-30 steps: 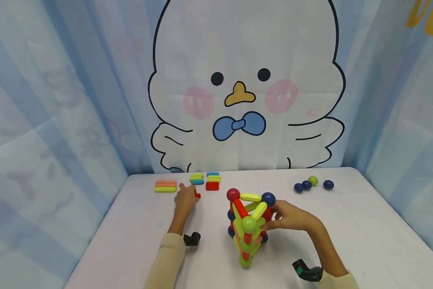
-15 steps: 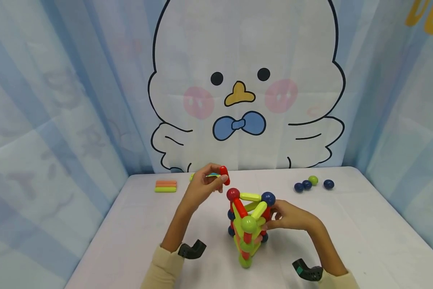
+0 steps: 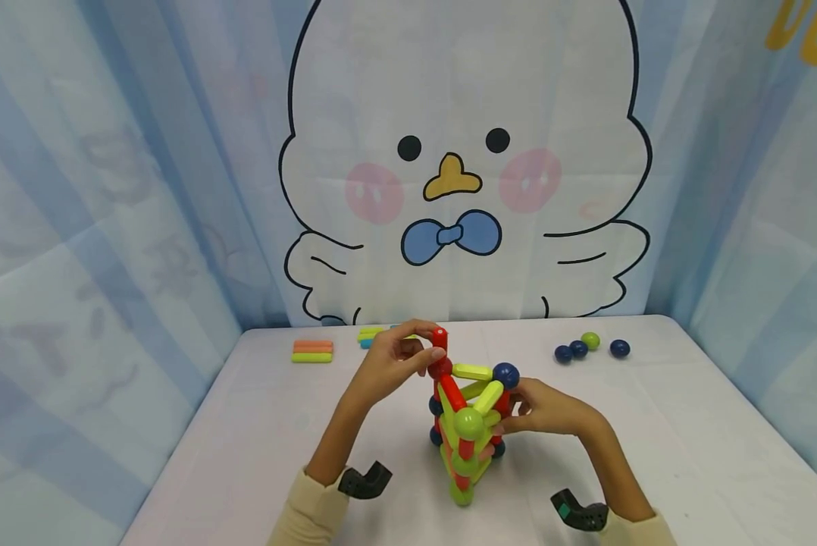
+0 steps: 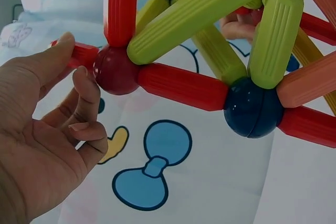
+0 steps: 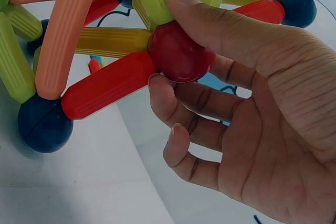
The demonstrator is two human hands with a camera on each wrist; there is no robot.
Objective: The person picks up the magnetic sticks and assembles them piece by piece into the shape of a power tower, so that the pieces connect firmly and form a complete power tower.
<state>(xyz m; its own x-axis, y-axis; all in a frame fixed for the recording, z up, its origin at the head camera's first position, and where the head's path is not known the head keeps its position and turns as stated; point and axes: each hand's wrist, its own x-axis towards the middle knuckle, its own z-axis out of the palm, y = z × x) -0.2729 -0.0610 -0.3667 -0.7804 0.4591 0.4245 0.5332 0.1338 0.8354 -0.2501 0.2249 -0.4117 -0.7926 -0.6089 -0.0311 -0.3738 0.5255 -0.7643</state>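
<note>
One structure [image 3: 469, 426] of rods and balls stands on the table [image 3: 245, 455], between the person's two hands. The left hand [image 3: 396, 362] pinches one short red rod [image 3: 439, 341] between thumb and fingers, holding it upright with its lower end on the one red ball [image 3: 439, 368] at the structure's top. The right hand [image 3: 552, 407] grips the structure's right side, its thumb and fingers around one dark red ball [image 5: 181, 53]. Three balls mark the top corners, one red, one dark blue [image 3: 506, 375] and one green, joined by three rods, two yellow-green and one red; three green balls [image 3: 461, 494] form the near column. At the far right lie four loose balls, three navy balls [image 3: 579, 349] and one lime ball [image 3: 590, 340]. At the far left lie two salmon rods [image 3: 313, 346] and one yellow-green rod [image 3: 313, 358]; beside them, other rods [image 3: 370, 331] are partly hidden by the left hand, their number unclear.
</note>
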